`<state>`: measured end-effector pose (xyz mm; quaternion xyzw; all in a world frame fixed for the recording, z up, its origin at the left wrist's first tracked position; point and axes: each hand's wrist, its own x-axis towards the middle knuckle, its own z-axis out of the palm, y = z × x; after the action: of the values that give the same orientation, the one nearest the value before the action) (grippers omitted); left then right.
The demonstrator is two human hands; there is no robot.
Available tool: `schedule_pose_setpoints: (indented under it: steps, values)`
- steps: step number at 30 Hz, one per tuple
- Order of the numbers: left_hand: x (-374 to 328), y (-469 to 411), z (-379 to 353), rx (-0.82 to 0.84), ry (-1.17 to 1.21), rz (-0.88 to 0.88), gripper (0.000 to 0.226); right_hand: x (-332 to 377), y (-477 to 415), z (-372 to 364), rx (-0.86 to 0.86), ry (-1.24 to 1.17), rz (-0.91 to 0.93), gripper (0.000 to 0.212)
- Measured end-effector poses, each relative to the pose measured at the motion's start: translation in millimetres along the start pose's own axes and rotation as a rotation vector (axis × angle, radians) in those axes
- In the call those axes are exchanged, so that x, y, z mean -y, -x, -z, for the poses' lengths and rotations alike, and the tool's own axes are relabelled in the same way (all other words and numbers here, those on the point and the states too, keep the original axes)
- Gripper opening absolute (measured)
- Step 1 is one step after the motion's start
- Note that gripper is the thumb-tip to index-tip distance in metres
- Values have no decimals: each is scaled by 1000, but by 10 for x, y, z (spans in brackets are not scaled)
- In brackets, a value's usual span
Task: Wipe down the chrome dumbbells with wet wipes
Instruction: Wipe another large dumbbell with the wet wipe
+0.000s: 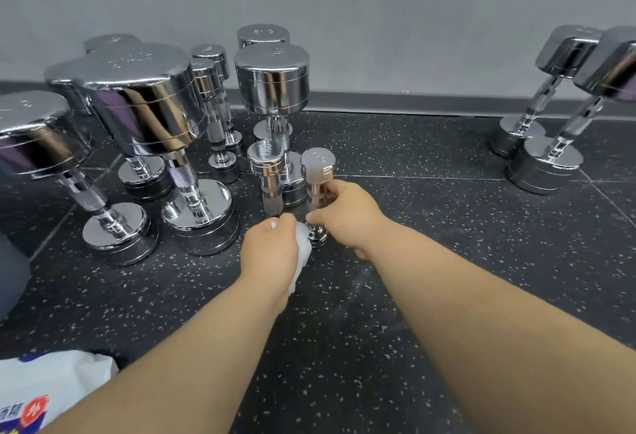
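The fingers [334, 190] of your right hand [347, 216] curl round the handle of a small dumbbell [318, 162], which stands upright on the speckled floor [447, 261]. Your left hand [268, 251] clenches a crumpled white wipe [303, 249] just beside the dumbbell's lower end; whether the two touch cannot be told. A second small dumbbell [266, 158] stands just to the left. Larger dumbbells [144, 99] stand on end farther left, and two dumbbells [564, 106] stand well apart at right, near the grey wall [378, 3]. A printed pack [51, 392] lies at the lower left.
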<state>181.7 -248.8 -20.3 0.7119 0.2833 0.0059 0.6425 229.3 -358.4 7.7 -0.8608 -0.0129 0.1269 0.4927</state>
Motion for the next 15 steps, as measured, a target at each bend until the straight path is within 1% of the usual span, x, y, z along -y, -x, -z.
schedule_pose_setpoints:
  steps: [2,4,6,9,11,13,15]
  values:
    - [-36,11,-36,14,-10,41,29,-19,22,90,20,6,-16,41]
    - [-124,92,-161,47,-37,21,28,-53,63,303,8,0,-42,48]
    - [-207,224,-341,99,-4,22,25,-111,120,588,-22,-22,-77,41]
    - [-336,396,-741,188,-8,6,21,-250,204,1146,-124,-89,-145,31]
    - [-468,464,-1067,249,-19,-33,25,-366,250,1553,-216,-115,-181,27]
    - [-654,541,-1422,324,-92,-83,30,-468,291,1981,-316,-116,-199,21]
    - [-857,613,-1741,378,-86,-78,35,-538,292,2387,-414,-114,-205,15]
